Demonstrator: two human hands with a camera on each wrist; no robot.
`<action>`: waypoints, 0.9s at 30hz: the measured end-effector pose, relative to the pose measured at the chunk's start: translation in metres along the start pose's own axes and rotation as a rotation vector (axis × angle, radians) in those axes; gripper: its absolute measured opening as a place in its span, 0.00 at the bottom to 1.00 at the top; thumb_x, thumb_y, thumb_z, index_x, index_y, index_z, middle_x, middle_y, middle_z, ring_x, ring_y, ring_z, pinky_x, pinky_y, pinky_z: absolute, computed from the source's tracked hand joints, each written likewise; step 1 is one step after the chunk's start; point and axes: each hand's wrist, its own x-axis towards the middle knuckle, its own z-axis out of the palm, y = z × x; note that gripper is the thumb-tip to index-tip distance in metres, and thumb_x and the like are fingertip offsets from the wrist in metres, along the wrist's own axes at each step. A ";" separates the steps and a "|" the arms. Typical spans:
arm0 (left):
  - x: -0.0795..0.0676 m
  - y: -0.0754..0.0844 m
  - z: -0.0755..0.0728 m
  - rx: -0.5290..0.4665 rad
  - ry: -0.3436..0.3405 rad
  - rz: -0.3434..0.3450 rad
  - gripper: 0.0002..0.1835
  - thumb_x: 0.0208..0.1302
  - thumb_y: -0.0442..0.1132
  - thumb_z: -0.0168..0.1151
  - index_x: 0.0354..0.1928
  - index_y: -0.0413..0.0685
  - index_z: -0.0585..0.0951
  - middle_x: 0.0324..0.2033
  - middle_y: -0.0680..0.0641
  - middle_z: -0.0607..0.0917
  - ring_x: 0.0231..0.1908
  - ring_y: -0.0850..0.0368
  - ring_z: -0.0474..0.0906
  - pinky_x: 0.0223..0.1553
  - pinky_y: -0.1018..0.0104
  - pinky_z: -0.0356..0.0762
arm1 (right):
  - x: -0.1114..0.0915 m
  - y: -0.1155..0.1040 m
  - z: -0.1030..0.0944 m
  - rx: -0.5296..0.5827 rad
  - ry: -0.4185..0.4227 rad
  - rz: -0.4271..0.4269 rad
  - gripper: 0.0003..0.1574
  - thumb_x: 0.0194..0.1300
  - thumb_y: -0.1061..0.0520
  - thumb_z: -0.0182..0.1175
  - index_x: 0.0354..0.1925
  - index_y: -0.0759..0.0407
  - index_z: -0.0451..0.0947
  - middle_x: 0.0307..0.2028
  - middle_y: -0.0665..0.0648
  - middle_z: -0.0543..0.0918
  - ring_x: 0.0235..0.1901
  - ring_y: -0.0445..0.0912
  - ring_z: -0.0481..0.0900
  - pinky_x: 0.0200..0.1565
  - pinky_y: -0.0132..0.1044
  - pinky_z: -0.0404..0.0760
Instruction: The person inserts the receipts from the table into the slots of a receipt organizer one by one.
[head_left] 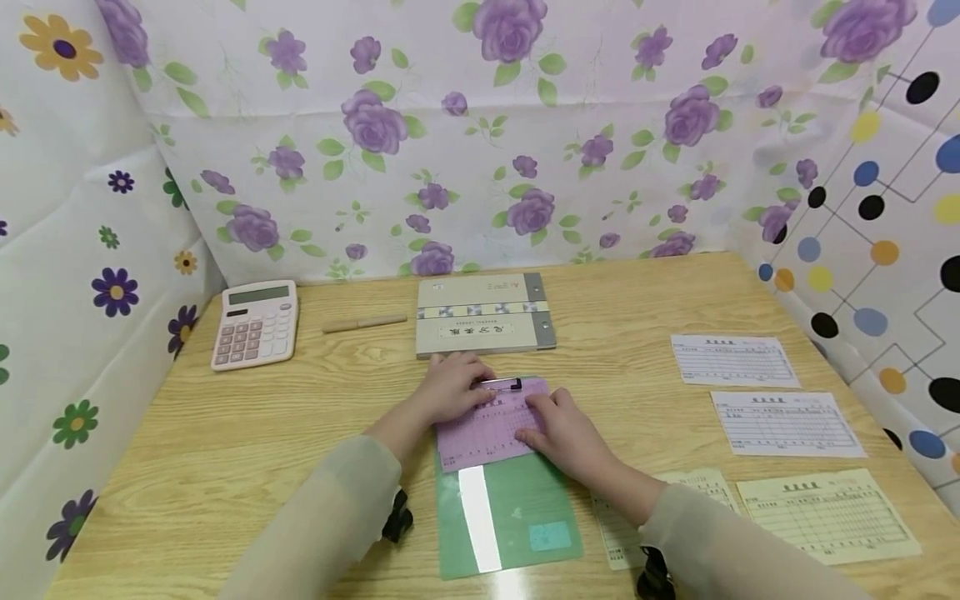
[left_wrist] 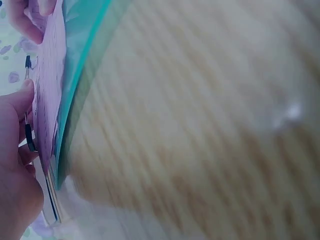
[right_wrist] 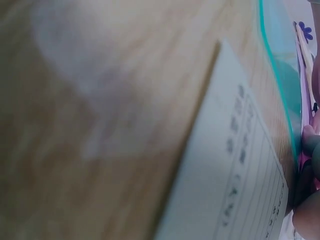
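Note:
A green clipboard lies on the table with a metal clip at its far end. On its upper part is a pink printed slip, its top edge at the clip. My left hand grips the clip; in the left wrist view, the thumb of that left hand presses the clip's wire while the other fingers curl behind. At the slip's right edge, my right hand pinches the paper between thumb and fingers. Only curled fingertips of the right hand show in the right wrist view.
Beyond the clipboard lies a ledger book, with a pen and a pink calculator to its left. White slips and yellow slips lie at right, one partly under my right forearm. Patterned cloth walls the table.

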 end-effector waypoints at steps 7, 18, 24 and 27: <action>-0.001 0.000 -0.001 -0.004 -0.004 -0.004 0.16 0.61 0.54 0.60 0.48 0.58 0.82 0.48 0.53 0.79 0.50 0.54 0.71 0.48 0.55 0.57 | 0.004 -0.002 0.003 -0.027 -0.012 0.046 0.35 0.57 0.46 0.66 0.55 0.66 0.72 0.37 0.61 0.70 0.25 0.45 0.68 0.28 0.36 0.72; 0.000 0.000 -0.001 -0.010 0.008 0.010 0.15 0.62 0.53 0.60 0.47 0.57 0.82 0.45 0.54 0.80 0.48 0.55 0.72 0.48 0.55 0.57 | 0.008 -0.004 0.000 -0.033 -0.035 0.064 0.35 0.59 0.46 0.64 0.58 0.65 0.71 0.37 0.62 0.70 0.26 0.45 0.69 0.28 0.38 0.73; -0.001 0.000 -0.001 -0.001 0.014 -0.001 0.15 0.61 0.54 0.61 0.46 0.58 0.82 0.42 0.56 0.79 0.45 0.57 0.72 0.47 0.56 0.57 | 0.010 -0.005 0.000 -0.044 -0.033 0.072 0.36 0.59 0.45 0.64 0.58 0.65 0.70 0.37 0.64 0.71 0.25 0.46 0.69 0.27 0.38 0.73; -0.001 0.001 0.000 0.003 0.018 -0.002 0.15 0.60 0.54 0.61 0.46 0.58 0.83 0.40 0.57 0.79 0.43 0.58 0.72 0.46 0.56 0.57 | 0.011 -0.005 0.000 -0.044 -0.028 0.082 0.35 0.60 0.45 0.64 0.58 0.64 0.71 0.38 0.65 0.72 0.25 0.47 0.69 0.28 0.40 0.74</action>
